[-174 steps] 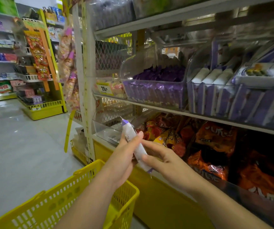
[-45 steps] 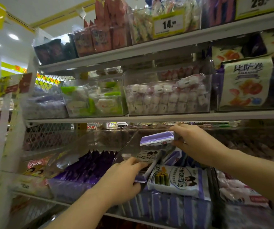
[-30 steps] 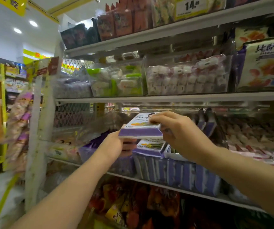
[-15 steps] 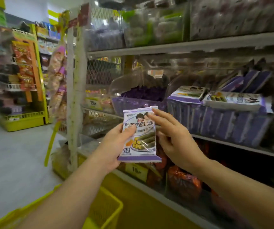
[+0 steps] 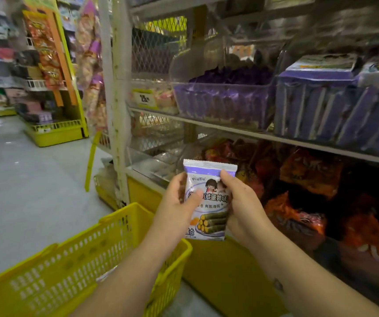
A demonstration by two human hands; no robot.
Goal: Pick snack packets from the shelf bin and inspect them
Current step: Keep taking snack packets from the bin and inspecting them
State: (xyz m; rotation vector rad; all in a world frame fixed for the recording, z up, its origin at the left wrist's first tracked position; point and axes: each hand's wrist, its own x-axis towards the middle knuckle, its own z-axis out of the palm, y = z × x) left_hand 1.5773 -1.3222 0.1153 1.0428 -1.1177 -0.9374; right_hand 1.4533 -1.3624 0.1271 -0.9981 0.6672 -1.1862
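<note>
I hold a white and purple snack packet upright, its printed front facing me, in front of the lower shelf. My left hand grips its left edge with the thumb across the front. My right hand grips its right edge. The clear shelf bin with more purple packets standing in rows sits on the shelf up at the right, and two packets lie flat on top of them.
A yellow shopping basket hangs at my lower left. A second clear bin of purple packets stands left of the first. Orange snack bags fill the lower shelf. A white shelf post and open aisle floor lie to the left.
I took a packet out of the shelf bin with both hands and brought it down and toward me. My view has dropped from the upper shelves to the lower shelf and basket.
</note>
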